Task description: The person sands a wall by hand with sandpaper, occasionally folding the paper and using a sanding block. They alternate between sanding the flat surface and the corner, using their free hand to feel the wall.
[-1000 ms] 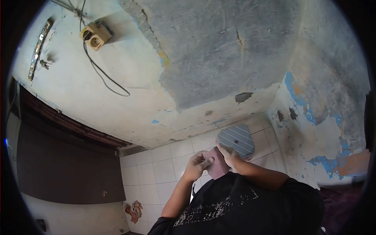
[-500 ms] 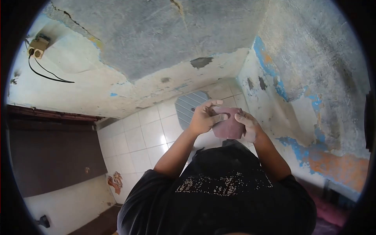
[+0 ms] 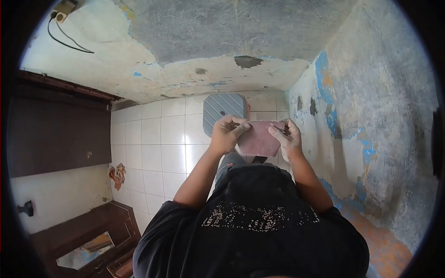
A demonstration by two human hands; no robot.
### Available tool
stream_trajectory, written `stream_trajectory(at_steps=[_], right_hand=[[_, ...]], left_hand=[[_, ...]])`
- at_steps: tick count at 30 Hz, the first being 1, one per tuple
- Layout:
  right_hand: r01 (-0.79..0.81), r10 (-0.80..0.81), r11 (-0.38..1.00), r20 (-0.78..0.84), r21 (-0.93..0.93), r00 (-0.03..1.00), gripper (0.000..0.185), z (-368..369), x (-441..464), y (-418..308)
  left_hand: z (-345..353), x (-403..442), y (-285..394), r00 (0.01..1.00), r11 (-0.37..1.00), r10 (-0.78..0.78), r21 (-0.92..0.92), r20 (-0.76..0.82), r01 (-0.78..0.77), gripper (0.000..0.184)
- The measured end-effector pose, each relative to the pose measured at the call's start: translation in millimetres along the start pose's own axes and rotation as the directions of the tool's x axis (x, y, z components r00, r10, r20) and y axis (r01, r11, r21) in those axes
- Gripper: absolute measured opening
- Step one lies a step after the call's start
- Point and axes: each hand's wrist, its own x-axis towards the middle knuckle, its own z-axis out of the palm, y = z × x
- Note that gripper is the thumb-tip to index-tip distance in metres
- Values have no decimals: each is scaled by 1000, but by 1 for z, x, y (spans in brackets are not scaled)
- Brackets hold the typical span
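Observation:
A dusty maroon piece of sandpaper is stretched flat between my two hands, in front of my body. My left hand pinches its left upper edge, thumb on the near face. On the other side, my right hand grips the upper right corner, with the thumb pressed on the surface and the fingers behind. Pale dust coats the fingers of both hands. The sheet's far face is hidden.
A grey plastic stool stands on the white tiled floor by the peeling wall. A crumpled cloth lies at the left, near a dark door. Cables hang from a socket at upper left.
The sandpaper, curved or folded before, is now spread out wider and flatter. My hands have moved further apart, and the head view has turned.

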Motion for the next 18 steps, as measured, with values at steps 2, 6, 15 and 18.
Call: stream_trajectory(at_steps=[2,6,15,18], right_hand=[[-27,20,993,59,119,998,28,0,3,-6],[-414,426,903,360,-114,830,27,-6,8,-22],[-537,597,800,445,-269,667,23,11,12,-6],[-466,518,856,381,-225,766,22,23,12,3]], left_hand=[[-9,0,-4,997,998,22,-64,-81,-27,6],[-23,-2,-11,988,989,35,-135,-151,-56,6],[-25,-4,-16,974,994,44,106,-222,-21,23],[-28,-1,-12,946,999,-12,32,-325,24,28]])
